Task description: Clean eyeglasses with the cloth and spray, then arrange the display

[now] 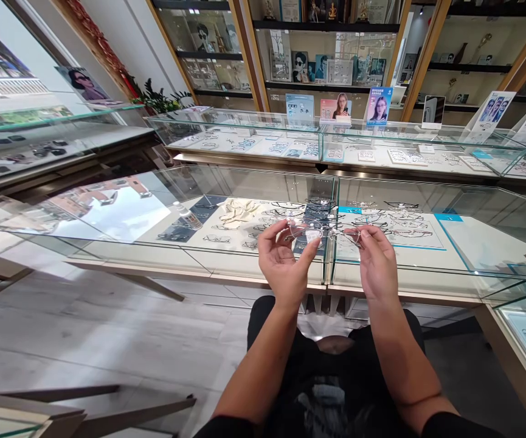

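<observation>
Glass display cases (244, 159) stand across the room on my feed, and over the nearest tabletop (466, 201) I have a pair of glasses (306, 230) held up, right of the cloth (241, 213) and on its near side. I judge the step in hand as holding them steady: the left hand (285, 258) has its fingers closed lightly about one lens, while the right hand (379, 258) pinches the other end. Any next move calls for a light, even grip, I think. They look thin-rimmed, shiny and clear-lensed; finer detail is too small to tell.
</observation>
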{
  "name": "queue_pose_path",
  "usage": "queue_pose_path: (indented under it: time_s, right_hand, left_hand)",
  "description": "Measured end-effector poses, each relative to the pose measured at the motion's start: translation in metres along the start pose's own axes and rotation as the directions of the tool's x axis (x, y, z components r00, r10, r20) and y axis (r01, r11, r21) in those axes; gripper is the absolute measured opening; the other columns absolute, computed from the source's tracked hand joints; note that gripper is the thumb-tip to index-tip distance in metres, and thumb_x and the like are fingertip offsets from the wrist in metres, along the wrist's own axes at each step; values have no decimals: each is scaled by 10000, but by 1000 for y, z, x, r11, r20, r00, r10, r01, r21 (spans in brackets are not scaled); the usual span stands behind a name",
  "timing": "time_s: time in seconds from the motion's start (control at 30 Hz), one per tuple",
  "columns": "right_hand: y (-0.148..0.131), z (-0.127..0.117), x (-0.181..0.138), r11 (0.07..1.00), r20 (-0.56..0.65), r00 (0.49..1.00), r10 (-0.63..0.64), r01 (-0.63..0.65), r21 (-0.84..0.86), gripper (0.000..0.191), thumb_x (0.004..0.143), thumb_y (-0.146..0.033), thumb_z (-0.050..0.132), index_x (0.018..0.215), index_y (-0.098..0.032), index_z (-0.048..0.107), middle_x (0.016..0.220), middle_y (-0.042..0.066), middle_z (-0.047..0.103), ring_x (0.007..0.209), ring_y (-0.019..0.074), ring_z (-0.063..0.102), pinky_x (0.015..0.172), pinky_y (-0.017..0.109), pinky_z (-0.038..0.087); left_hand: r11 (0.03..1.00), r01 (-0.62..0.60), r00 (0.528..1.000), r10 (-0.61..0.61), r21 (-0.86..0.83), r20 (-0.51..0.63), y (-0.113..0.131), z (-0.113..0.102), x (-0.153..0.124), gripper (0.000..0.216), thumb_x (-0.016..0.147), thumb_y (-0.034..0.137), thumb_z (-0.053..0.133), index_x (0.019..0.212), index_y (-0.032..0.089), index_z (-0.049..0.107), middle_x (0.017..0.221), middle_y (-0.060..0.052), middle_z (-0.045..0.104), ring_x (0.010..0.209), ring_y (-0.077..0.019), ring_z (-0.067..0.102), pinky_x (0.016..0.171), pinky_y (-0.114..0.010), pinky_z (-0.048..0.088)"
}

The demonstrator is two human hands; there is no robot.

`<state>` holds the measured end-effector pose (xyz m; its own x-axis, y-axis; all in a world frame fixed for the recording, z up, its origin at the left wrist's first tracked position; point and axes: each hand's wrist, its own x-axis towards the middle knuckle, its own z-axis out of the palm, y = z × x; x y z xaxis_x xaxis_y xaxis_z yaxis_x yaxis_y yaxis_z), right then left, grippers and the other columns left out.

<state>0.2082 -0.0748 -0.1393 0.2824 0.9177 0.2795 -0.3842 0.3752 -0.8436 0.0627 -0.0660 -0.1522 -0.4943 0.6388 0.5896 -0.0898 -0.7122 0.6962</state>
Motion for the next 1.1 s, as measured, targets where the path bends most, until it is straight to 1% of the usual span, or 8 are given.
queue_pose_path:
  time_s: [0.13, 0.3, 0.43, 0.77, 0.87, 1.0, 1.03, 1.1]
  right_hand:
    - [-3, -6, 1, 995, 222, 970, -102, 104, 5, 200, 961, -443, 672, 1025, -275, 758, 1017, 36, 783, 1043, 244, 746, 1038, 470, 555]
    - [-12, -8, 4, 782, 610, 752, -248, 527, -332, 398, 942, -417, 746, 1335, -358, 722, 1386, 54, 714, 1324, 295, 620, 1175, 534, 458]
    - [-15, -6, 8, 612, 703, 644, -303, 697, -374, 278, 991, -413, 695, 1254, -361, 769, 1367, 60, 722, 1298, 295, 627, 1154, 551, 467]
    - [-8, 6, 13, 501, 706, 599, -377, 773, -389, 149, 1004, -315, 690, 1113, -305, 791, 1198, 67, 790, 1184, 280, 663, 1038, 516, 529]
    - [-5, 11, 19, 544, 681, 636, -361, 737, -400, 108, 971, -320, 732, 1068, -281, 759, 1152, 69, 796, 1114, 273, 683, 1005, 500, 527]
    - [-5, 22, 49, 600, 670, 700, -247, 653, -462, 104, 942, -332, 739, 873, -261, 706, 1057, 43, 789, 1022, 255, 685, 1012, 493, 496]
    - [-4, 26, 62, 599, 679, 704, -207, 640, -481, 130, 937, -331, 734, 836, -257, 697, 1050, 40, 785, 1029, 256, 675, 1017, 494, 486]
    - [0, 38, 92, 575, 700, 704, -122, 625, -528, 153, 922, -331, 729, 797, -248, 699, 1066, 42, 779, 1069, 266, 650, 1021, 493, 469]
  left_hand:
    - [875, 435, 901, -423, -211, 98, 2, -6, 8, 578, 676, 390, 983, 1141, 240, 673, 1134, -38, 709, 1013, -156, 732, 924, -275, 599]
    - [393, 875, 480, -785, -284, 391, 10, -14, 12, 446, 646, 275, 953, 1020, 176, 732, 978, -35, 756, 832, -129, 724, 770, -213, 606]
    - [152, 949, 275, -829, -278, 487, 7, -20, 7, 220, 735, 185, 851, 900, 161, 708, 840, -20, 740, 749, -132, 714, 666, -206, 585]
    - [5, 977, 121, -838, -214, 532, -8, -29, -3, 241, 718, 221, 876, 846, 157, 682, 842, -37, 745, 810, -157, 728, 834, -283, 601]
    - [168, 978, 210, -830, -127, 517, -16, -32, 0, 364, 773, 455, 845, 926, 165, 686, 898, -58, 742, 840, -183, 724, 839, -323, 593]
    - [677, 674, 633, -736, 297, 240, -43, -53, 29, 251, 858, 445, 646, 900, 200, 611, 893, -38, 703, 802, -160, 676, 769, -282, 532]
    - [700, 525, 729, -663, 485, 169, -51, -62, 40, 192, 867, 398, 592, 853, 207, 578, 831, -22, 669, 753, -150, 641, 742, -273, 508]
    - [655, 412, 805, -587, 633, 85, -68, -83, 63, 118, 856, 317, 565, 801, 216, 537, 774, -5, 609, 718, -147, 571, 722, -271, 454]
